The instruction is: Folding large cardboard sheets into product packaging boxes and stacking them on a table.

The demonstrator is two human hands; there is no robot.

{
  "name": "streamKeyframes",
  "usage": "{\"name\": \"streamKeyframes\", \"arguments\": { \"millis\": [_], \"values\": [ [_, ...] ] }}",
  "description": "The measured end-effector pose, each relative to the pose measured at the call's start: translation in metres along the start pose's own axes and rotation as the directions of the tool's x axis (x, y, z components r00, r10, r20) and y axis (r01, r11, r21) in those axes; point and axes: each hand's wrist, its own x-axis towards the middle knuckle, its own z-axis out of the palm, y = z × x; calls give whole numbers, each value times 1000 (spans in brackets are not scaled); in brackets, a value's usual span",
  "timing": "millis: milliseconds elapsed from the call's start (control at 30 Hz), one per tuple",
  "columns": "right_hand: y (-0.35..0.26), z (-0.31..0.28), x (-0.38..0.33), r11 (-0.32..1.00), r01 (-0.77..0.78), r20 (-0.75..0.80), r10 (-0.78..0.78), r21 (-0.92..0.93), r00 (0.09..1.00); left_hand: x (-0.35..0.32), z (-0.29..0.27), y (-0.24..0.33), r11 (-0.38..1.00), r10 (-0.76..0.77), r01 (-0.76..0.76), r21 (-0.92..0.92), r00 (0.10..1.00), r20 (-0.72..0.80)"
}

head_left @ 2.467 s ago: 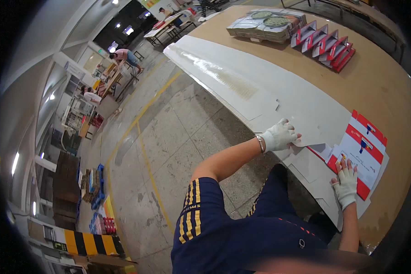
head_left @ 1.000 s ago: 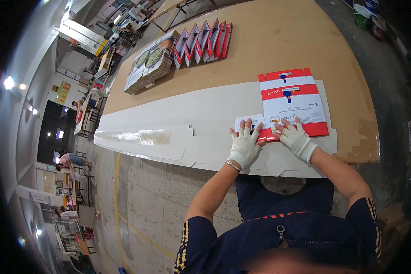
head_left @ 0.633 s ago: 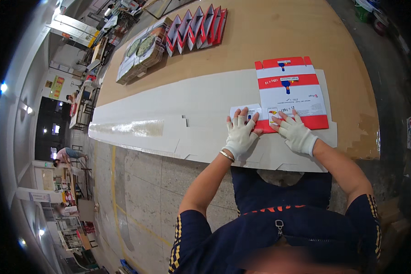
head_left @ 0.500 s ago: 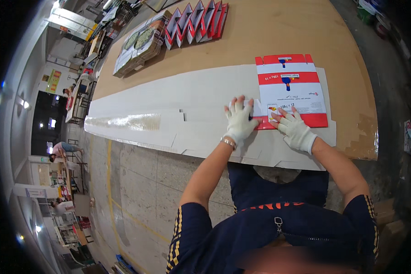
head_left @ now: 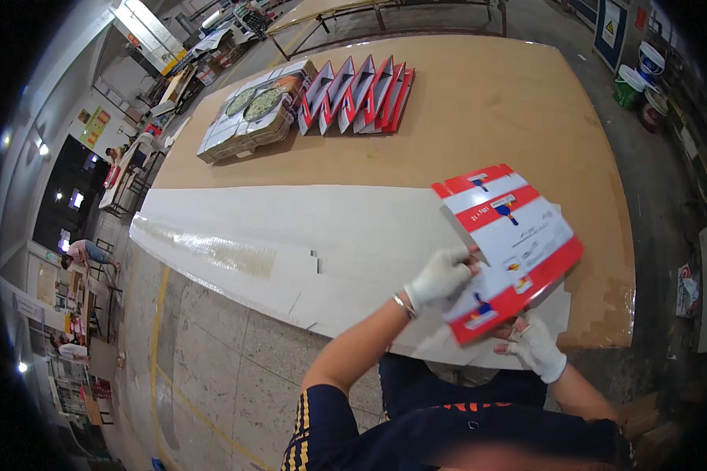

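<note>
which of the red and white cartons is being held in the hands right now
The flat carton at the table's near edge: left hand and right hand grip it. The other cartons stand fanned at the far side, untouched.

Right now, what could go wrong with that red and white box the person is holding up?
The flat red and white carton is held only at its near end by the left hand and right hand, so it might bend or slip. The white sheet under it overhangs the table edge, so a bump could perhaps slide it toward the floor.

Two gloved hands (head_left: 440, 276), one red-and-white flat carton (head_left: 511, 239), one long white sheet (head_left: 306, 235).
</note>
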Motion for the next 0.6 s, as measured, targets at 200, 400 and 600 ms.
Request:
{"name": "streamKeyframes", "arguments": {
  "millis": [200,400,600],
  "values": [
    [-69,-12,100,793,167,-279,-391,-586,877,-15,11,-19,927,268,-226,300,957,-106],
    [-180,-20,315,578,256,-123,-535,-775,836,-60,-55,-39,878,209,-125,461,968,-135],
    [-208,105,555,425,381,51,-610,-821,790,-65,-45,-55,816,346,-252,521,934,-90]
  ]
}}
